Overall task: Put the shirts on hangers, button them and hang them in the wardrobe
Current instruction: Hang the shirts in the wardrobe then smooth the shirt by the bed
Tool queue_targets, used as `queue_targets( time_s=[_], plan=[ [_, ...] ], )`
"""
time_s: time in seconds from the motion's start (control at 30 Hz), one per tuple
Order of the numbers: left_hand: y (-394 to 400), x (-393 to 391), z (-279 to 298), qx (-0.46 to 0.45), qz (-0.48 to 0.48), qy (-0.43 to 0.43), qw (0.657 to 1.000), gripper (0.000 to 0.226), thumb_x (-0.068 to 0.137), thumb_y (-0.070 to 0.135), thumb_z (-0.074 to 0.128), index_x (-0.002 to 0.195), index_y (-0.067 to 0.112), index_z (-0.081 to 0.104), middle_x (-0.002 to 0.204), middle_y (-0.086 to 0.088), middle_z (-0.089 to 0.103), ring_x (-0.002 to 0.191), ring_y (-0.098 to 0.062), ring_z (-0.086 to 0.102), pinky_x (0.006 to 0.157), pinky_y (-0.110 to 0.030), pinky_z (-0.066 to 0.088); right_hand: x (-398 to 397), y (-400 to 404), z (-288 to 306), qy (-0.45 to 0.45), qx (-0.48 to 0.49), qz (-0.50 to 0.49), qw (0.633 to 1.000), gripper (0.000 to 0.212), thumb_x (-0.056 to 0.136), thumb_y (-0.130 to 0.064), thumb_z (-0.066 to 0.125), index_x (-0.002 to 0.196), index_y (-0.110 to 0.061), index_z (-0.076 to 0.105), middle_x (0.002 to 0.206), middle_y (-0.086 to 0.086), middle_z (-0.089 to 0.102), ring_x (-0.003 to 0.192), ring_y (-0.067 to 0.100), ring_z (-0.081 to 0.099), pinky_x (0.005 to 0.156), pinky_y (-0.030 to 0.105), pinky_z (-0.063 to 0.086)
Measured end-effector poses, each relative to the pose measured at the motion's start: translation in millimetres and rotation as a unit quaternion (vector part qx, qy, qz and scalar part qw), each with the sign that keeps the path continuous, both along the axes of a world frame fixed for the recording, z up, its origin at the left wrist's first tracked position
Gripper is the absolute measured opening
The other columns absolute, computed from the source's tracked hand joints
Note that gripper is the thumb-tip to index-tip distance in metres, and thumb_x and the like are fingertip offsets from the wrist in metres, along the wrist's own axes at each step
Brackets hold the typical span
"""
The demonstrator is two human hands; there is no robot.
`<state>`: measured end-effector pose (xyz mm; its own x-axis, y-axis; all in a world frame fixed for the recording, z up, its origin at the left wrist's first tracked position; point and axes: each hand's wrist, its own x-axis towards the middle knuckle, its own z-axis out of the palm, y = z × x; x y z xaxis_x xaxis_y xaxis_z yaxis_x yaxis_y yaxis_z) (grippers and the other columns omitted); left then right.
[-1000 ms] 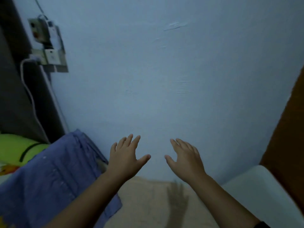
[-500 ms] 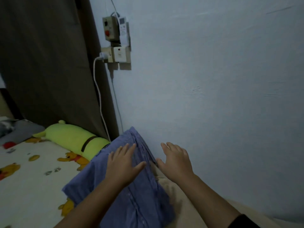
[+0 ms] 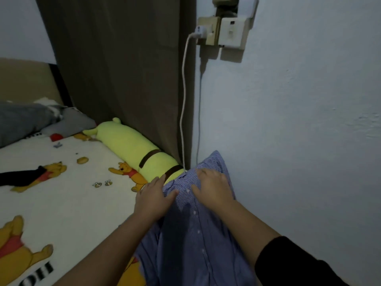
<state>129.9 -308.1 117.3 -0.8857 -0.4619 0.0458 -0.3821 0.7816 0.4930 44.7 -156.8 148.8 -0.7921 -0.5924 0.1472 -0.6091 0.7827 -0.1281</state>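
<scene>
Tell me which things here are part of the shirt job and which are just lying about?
Part of the job:
blue checked shirt
left hand, resting on it
right hand, resting on it

Just lying about:
green plush bolster
white charger cable
grey pillow
cartoon bedsheet

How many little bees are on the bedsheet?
2. The first bee and the second bee sit side by side on the sheet, left of the left hand. More may hide under the shirt.
</scene>
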Motion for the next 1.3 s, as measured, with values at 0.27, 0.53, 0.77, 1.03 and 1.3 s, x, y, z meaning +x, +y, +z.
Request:
queue_targets(
  time_s=[0.27,0.53,0.77,1.03,1.3],
  plan=[
    [-48.3,-71.9,-53.3,0.162,0.055,-0.052,0.984,0.065,0.098,0.048,0.039,0.151,0.015,0.022,0.155,-0.009,0.030,0.137,-0.027,0.038,0.109,-0.041,0.033,-84.1,-69.2,-28.1,-0.013,0.045,0.078,0.996,0.056,0.095,-0.043,0.040,0.144,-0.018,0.033,0.144,0.005,0.042,0.131,0.023,0.037,0.109,0.040,0.028],
    [-57.9,-110.7,-92.5,0.269,0.079,-0.160,0.946,0.077,0.096,0.059,0.031,0.152,0.009,0.014,0.157,-0.012,0.022,0.143,-0.029,0.027,0.112,-0.036,0.023,-131.0,-93.6,-71.0,-0.072,0.092,0.107,0.987,0.056,0.096,-0.045,0.038,0.145,-0.018,0.031,0.144,0.006,0.042,0.131,0.024,0.037,0.108,0.040,0.027],
    [-68.0,-112.0,-100.0,0.285,0.104,-0.147,0.942,0.105,0.072,0.083,0.034,0.149,0.013,0.026,0.150,-0.011,0.038,0.134,-0.030,0.040,0.110,-0.043,0.030,-133.4,-87.9,-83.1,-0.082,0.052,0.099,0.990,0.055,0.097,-0.046,0.036,0.144,-0.018,0.033,0.145,0.004,0.042,0.133,0.021,0.036,0.112,0.036,0.018],
    [-76.5,-92.9,-65.2,0.118,0.127,0.056,0.983,0.101,0.060,0.084,0.029,0.146,0.030,0.036,0.141,0.000,0.049,0.130,-0.024,0.043,0.103,-0.049,0.029,-125.9,-89.7,-59.0,-0.054,-0.068,0.118,0.989,0.061,0.093,-0.042,0.049,0.147,-0.021,0.028,0.152,0.001,0.031,0.139,0.018,0.025,0.115,0.034,0.021],
    [-65.1,-65.3,-9.7,-0.008,-0.006,0.177,0.984,0.084,0.072,0.073,0.035,0.145,0.031,0.035,0.126,0.006,0.051,0.117,-0.012,0.042,0.093,-0.033,0.025,-94.7,-73.0,-5.6,0.093,-0.093,0.145,0.981,0.076,0.085,-0.046,0.060,0.147,-0.018,0.027,0.143,-0.001,0.044,0.135,0.018,0.033,0.116,0.040,0.004]
  ],
)
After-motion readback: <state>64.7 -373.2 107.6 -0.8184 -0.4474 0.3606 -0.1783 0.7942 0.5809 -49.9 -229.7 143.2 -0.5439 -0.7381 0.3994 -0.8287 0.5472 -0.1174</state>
